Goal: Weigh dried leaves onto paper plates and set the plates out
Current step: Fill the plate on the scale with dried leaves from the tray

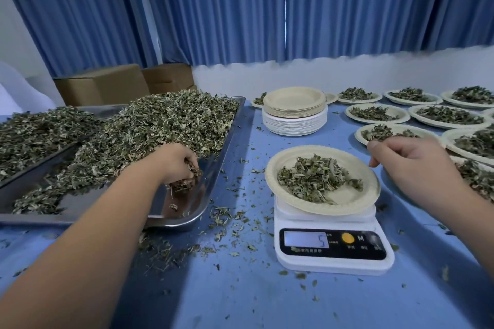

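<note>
A: While 5 is shown on the scale [331, 246], how is the topping-up best done?

B: Small pinches should be dropped onto the middle of the paper plate [350, 196], where a low mound already lies. The plate overhangs the platform, so its rim is best left untouched while the reading is taken. The target weight is not shown.

A: And where are the dried leaves [165, 120] taken from?

B: From the heap in the metal tray [171, 200], to the left on the surface [240, 296]. The left hand [179, 160] is reached into it, arm stretched forward, fingers curled round a small clump.

A: The right hand [411, 160]?

B: It is held just beside the plate's far-right rim — palm down, fingers loosely curled, nothing seen gripped.
</note>
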Tool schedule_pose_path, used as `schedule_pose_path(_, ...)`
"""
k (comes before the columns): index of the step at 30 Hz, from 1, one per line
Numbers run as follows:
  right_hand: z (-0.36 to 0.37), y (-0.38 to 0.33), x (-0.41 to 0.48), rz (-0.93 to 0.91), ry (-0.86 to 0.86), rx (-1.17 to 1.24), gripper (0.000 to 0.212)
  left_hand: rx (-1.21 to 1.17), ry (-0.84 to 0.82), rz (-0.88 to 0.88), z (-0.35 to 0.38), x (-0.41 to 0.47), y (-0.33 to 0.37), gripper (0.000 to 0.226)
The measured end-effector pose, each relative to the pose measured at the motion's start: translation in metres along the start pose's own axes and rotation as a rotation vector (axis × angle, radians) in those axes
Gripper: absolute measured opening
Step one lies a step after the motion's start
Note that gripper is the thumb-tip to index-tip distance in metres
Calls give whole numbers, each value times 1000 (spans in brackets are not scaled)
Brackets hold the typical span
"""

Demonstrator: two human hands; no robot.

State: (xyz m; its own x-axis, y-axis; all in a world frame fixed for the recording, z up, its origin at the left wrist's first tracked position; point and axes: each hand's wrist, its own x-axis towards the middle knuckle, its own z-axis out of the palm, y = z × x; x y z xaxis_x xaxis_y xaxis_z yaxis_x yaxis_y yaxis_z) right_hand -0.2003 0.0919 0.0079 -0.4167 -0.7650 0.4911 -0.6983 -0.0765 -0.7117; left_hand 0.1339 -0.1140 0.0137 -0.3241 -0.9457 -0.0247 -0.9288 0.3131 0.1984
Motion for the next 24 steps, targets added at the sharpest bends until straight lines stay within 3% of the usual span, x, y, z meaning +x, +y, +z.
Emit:
schedule_pose_path(7,-3,-3,-2,0,18,8,39,-283,128,12,-1,-30,4,14)
schedule_pose_path(16,-5,-1,-2,18,25,35,39,-402,313,15,-1,-45,5,16)
schedule_pose_path(24,-4,1,1,23,30,54,40,-590,389,244,-14,-66,56,21)
